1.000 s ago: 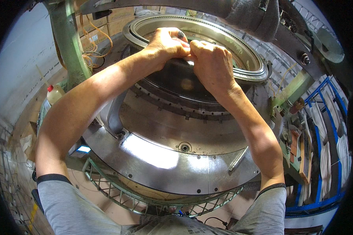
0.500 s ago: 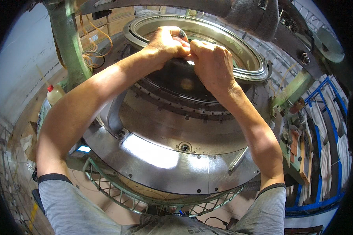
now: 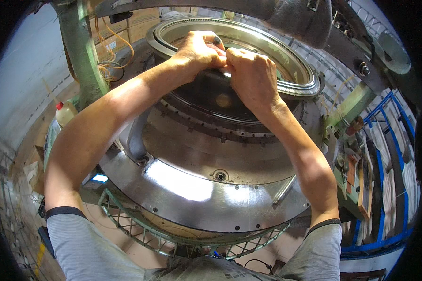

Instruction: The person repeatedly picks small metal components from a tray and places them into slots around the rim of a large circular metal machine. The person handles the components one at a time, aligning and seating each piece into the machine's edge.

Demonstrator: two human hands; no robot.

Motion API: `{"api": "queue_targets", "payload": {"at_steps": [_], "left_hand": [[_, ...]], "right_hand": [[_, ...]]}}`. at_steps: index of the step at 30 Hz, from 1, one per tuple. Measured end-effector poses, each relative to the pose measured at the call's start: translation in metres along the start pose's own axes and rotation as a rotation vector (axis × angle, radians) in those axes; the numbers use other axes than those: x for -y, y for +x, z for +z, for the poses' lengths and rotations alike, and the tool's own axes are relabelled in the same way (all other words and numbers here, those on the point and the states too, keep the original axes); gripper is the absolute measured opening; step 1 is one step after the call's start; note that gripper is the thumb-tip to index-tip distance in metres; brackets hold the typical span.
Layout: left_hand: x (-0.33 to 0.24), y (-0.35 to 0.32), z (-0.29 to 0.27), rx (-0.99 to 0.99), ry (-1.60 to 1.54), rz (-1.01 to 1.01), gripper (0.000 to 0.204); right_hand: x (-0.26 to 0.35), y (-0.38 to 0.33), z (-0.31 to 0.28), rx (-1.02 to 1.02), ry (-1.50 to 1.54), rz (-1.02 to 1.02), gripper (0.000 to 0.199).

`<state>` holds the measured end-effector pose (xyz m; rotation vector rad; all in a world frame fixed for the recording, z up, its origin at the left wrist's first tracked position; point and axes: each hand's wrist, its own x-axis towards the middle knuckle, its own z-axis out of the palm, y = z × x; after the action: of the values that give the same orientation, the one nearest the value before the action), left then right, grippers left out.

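Observation:
Both arms reach out to the near edge of a large round metal ring on top of a circular machine. My left hand is closed, its fingers pinched together above the ring's near rim; a dark patch shows on one finger. Right beside it, my right hand is curled shut with its knuckles up, its fingertips meeting those of the left. Whatever the fingers pinch is hidden or too small to name. Under the hands, the dark cylinder wall drops to a shiny steel bed.
A thick dark arm crosses overhead, near the hands. Green posts flank the machine. A metal rod lies on the bed at right. At left stands a red-capped bottle; at right, a blue rack with white cloth.
Almost nothing differs. Both hands stay pinched together at the rim, with only a very slight shift of the right hand and the view.

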<state>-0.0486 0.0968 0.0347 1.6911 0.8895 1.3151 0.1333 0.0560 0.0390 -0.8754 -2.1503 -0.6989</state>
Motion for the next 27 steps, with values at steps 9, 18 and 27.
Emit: {"api": "queue_targets", "payload": {"at_steps": [9,18,27], "left_hand": [[-0.002,-0.003,0.003,-0.011,0.055,0.028,0.033],[-0.006,-0.007,0.006,-0.121,0.408,0.241,0.033],[-0.006,-0.009,0.006,-0.123,0.576,0.324,0.03]], "right_hand": [[-0.002,-0.024,0.008,-0.22,0.152,-0.079,0.016],[-0.002,-0.031,0.013,-0.197,0.142,-0.077,0.017],[0.0,-0.033,0.023,-0.233,0.139,-0.06,0.018]]}}
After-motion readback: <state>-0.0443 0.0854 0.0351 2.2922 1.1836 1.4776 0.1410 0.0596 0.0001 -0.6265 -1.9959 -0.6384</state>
